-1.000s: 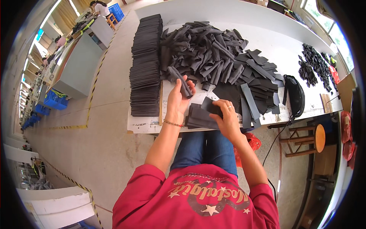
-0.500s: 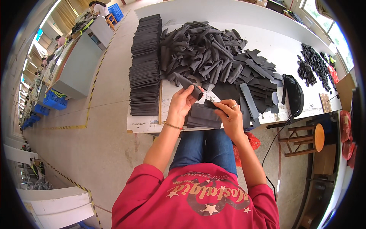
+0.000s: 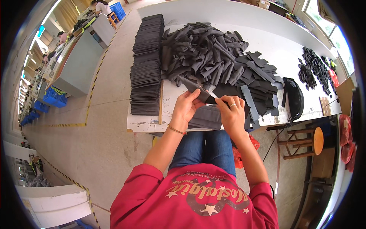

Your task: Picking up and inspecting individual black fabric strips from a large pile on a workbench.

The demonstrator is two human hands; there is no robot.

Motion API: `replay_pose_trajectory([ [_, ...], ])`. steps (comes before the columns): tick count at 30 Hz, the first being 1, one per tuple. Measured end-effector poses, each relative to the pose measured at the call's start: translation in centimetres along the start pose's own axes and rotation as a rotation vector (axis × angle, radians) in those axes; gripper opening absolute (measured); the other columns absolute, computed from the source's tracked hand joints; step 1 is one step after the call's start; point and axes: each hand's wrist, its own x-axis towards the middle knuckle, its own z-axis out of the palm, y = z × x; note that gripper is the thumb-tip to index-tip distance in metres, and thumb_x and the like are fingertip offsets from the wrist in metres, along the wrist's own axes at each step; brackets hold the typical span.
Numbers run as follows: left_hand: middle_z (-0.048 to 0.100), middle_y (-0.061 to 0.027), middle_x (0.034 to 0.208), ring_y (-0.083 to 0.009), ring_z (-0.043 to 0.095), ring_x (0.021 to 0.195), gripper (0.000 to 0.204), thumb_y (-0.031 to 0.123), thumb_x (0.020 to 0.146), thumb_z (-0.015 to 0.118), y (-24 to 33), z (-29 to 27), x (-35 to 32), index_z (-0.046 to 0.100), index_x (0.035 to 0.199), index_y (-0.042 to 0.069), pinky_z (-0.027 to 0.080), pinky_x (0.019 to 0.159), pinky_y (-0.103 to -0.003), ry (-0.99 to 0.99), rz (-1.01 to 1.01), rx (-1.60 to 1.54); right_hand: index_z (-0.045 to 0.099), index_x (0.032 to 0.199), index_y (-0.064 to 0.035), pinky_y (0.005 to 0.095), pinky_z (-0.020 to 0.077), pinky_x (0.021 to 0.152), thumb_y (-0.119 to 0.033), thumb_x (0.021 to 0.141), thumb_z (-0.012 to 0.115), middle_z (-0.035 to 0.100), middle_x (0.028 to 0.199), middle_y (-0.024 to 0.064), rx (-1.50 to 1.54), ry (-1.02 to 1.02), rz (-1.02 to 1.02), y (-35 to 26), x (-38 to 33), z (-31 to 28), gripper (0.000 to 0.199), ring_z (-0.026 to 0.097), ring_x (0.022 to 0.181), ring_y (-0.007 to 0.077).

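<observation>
My left hand (image 3: pixel 187 105) pinches a dark grey fabric piece (image 3: pixel 196 90) between thumb and fingers, above the front of the white table (image 3: pixel 146 123). Closed on a black strip (image 3: pixel 211 100) is my right hand (image 3: pixel 233 114); the strip's end meets the grey piece at my left fingers. Whether it lies inside or against that piece I cannot tell. Below both hands, a low pile of flat grey pieces (image 3: pixel 206 117) rests at the table's front edge. Beyond them lies a large heap of loose, curled dark pieces (image 3: pixel 202 53).
A long, tight row of stacked dark pieces (image 3: pixel 145 72) lines the table's left side. Flat dark strips (image 3: pixel 259 93) spread to the right, beside a black pouch-like thing (image 3: pixel 293 97) with a cord. A wooden stool (image 3: pixel 317 141) stands at right; a person (image 3: pixel 101 7) works far left.
My right hand has lifted the black strip from above the low pile and brought it to the grey piece. My left hand has turned the grey piece and shifted slightly right.
</observation>
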Motion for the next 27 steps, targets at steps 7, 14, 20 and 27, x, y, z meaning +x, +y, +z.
replay_pose_trajectory([
  [7, 0.068, -0.0145, 0.107, -0.0218, 0.068, 0.095, 0.038, 0.000, 0.090, 0.064, -1.6, 3.3, -2.8, 0.054, 0.126, 0.002, 0.058, 0.082, -0.032, 0.070, 0.261, 0.060, 0.064, 0.116, -0.0058, 0.0391, 0.0421, 0.082, -0.008, 0.071, 0.074, 0.058, 0.103, 0.0073, -0.065, 0.047, 0.034, -1.9, -0.1, 1.3, 0.046, 0.056, 0.092, 0.0264],
  [14, 0.068, -0.0159, 0.107, -0.0241, 0.063, 0.106, 0.029, 0.022, 0.099, 0.056, -1.3, 2.7, -1.6, 0.057, 0.119, 0.001, 0.048, 0.096, -0.037, -0.258, 0.272, -0.052, 0.053, 0.116, -0.0011, 0.0436, 0.0452, 0.087, -0.003, 0.075, 0.074, 0.056, 0.116, 0.0198, 0.187, 0.008, 0.245, -4.3, -0.7, 2.2, 0.046, 0.055, 0.106, 0.0371],
  [20, 0.067, -0.0173, 0.112, -0.0253, 0.062, 0.110, 0.026, 0.024, 0.101, 0.051, -3.4, 3.2, -2.6, 0.060, 0.110, 0.001, 0.047, 0.097, -0.038, -0.261, 0.273, -0.108, 0.051, 0.112, 0.0003, 0.0450, 0.0451, 0.089, -0.001, 0.073, 0.073, 0.055, 0.111, 0.0202, 0.301, -0.069, 0.147, -3.5, -1.0, 2.5, 0.045, 0.053, 0.103, 0.0403],
  [27, 0.067, -0.0167, 0.115, -0.0258, 0.058, 0.117, 0.030, 0.029, 0.101, 0.051, -3.4, 2.7, -2.7, 0.060, 0.112, 0.003, 0.045, 0.100, -0.038, -0.220, 0.245, -0.260, 0.051, 0.107, -0.0011, 0.0437, 0.0496, 0.081, -0.004, 0.073, 0.075, 0.056, 0.109, 0.0195, 0.348, -0.155, 0.134, -2.7, -1.8, 1.5, 0.041, 0.058, 0.097, 0.0390],
])
